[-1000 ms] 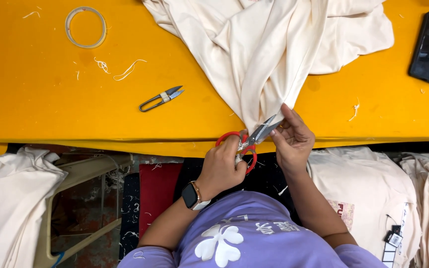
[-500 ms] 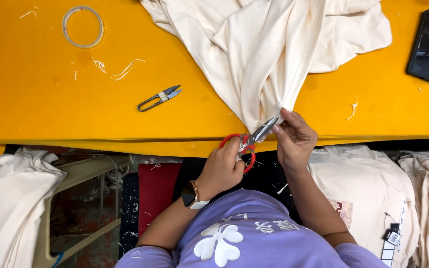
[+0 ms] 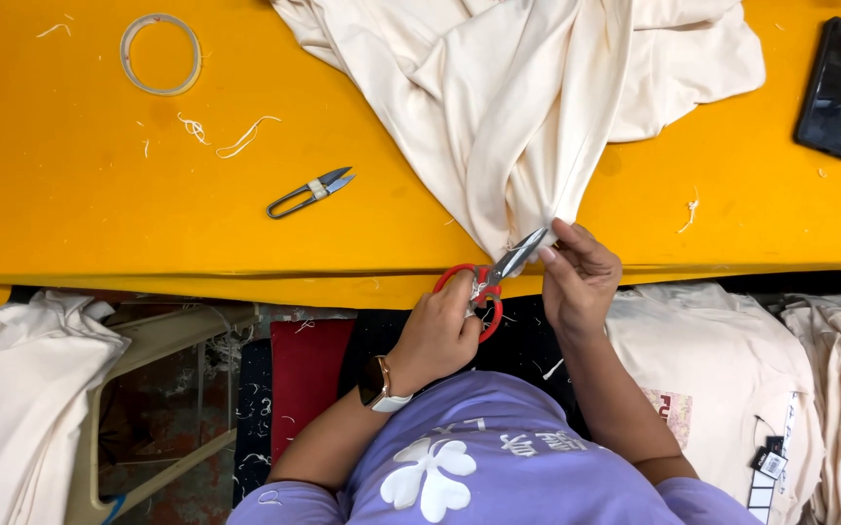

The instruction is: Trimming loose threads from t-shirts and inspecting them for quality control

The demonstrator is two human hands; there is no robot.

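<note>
Head camera looks straight down on a wide yellow table [image 3: 100, 194] that fills the upper half of the scene. A big cream garment [image 3: 518, 87] lies bunched across its far middle, one fold trailing down over the near edge. Stacks of folded cream shirts [image 3: 722, 379] sit below the table on the right, and another pile [image 3: 12, 389] on the left. The person wears a purple top [image 3: 498, 467] with a white flower print.

Right hand [image 3: 579, 282] pinches the hanging tip of the garment at the table edge, fingers closed on the cloth. Left hand [image 3: 437, 335], a watch [image 3: 378, 382] on its wrist, is clenched through the red handles of a pair of scissors [image 3: 493, 277]; the blades point up and right, their tips meeting the cloth just beside the right fingers.

A black phone [image 3: 839, 87] rests at the far right, a ring of clear tape [image 3: 160, 53] at the far left, small thread snips [image 3: 310, 193] lie between, with loose thread scraps [image 3: 236, 141] nearby.
</note>
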